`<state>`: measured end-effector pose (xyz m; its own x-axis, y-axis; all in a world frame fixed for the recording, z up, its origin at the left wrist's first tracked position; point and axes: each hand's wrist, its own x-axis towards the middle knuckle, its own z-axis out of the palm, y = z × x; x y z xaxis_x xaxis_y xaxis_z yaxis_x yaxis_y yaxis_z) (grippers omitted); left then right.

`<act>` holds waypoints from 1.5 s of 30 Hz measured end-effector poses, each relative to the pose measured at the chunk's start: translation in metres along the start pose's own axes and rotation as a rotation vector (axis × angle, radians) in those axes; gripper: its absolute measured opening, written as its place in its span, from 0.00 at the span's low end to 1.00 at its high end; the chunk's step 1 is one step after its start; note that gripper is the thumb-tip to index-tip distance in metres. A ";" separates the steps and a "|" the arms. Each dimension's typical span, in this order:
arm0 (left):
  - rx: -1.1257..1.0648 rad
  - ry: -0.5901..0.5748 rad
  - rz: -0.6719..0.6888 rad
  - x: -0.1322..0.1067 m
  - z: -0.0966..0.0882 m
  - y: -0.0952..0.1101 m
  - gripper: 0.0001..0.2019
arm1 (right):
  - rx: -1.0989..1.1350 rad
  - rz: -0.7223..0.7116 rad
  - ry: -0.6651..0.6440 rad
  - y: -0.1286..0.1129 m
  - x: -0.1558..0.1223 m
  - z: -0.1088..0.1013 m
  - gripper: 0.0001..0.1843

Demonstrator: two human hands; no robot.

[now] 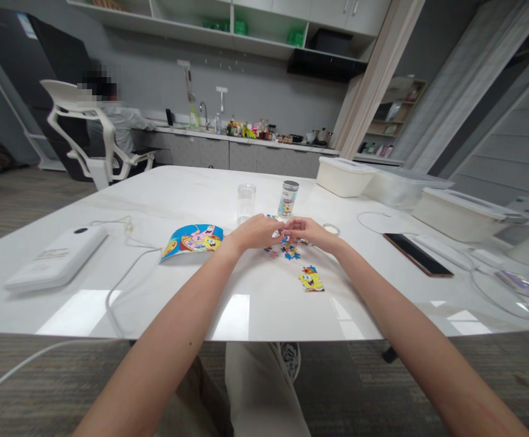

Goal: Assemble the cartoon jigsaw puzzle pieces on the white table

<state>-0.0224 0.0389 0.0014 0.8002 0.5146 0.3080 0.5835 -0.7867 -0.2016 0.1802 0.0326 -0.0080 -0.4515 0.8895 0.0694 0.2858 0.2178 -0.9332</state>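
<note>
My left hand and my right hand meet fingertip to fingertip over the white table, both pinched on small jigsaw pieces that I can barely make out. Loose puzzle pieces lie scattered right under the hands. A joined yellow cartoon puzzle section lies nearer to me, right of centre. A curled cartoon picture sheet rests left of my left hand. Behind the hands stand an empty clear glass jar and a printed jar with a metal lid.
A white power bank with a cable lies at the left. A small lid, a dark phone and white storage boxes are at the right. A person sits in a white chair beyond the table.
</note>
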 end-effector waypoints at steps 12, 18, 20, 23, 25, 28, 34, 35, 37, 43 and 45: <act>0.007 -0.044 -0.004 0.000 -0.005 0.003 0.12 | 0.142 0.009 -0.019 0.002 0.001 0.000 0.18; 0.014 -0.032 -0.013 0.000 -0.006 0.004 0.15 | 0.112 -0.002 -0.023 0.002 0.001 0.000 0.18; 0.018 -0.015 -0.013 0.001 -0.005 0.004 0.16 | 0.068 -0.006 -0.024 0.000 0.000 0.000 0.18; 0.025 -0.010 -0.016 0.001 -0.004 0.003 0.17 | 0.030 0.004 -0.038 -0.002 -0.001 0.001 0.18; 0.026 -0.003 -0.018 0.000 -0.003 0.003 0.17 | 0.035 0.016 -0.040 -0.003 -0.002 0.001 0.19; 0.023 0.009 -0.013 0.000 -0.002 0.002 0.17 | 0.048 0.027 -0.043 -0.003 -0.002 0.001 0.20; 0.025 0.006 -0.011 0.001 -0.001 0.001 0.16 | 0.021 0.006 -0.051 -0.003 -0.002 0.001 0.20; 0.020 0.008 -0.009 0.001 -0.001 0.001 0.16 | 0.023 0.006 -0.053 -0.002 -0.001 0.001 0.20; 0.009 0.006 -0.002 0.001 -0.002 0.002 0.15 | 0.031 0.004 -0.059 -0.001 -0.001 0.000 0.21; -0.002 -0.008 -0.010 0.000 -0.004 0.003 0.16 | 0.044 -0.011 -0.058 0.003 0.001 -0.001 0.21; -0.003 -0.006 -0.012 0.000 -0.004 0.003 0.16 | 0.049 -0.010 -0.057 0.004 0.001 -0.001 0.21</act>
<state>-0.0211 0.0357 0.0044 0.7942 0.5258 0.3046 0.5925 -0.7815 -0.1956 0.1815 0.0345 -0.0110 -0.5020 0.8628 0.0596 0.2397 0.2050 -0.9490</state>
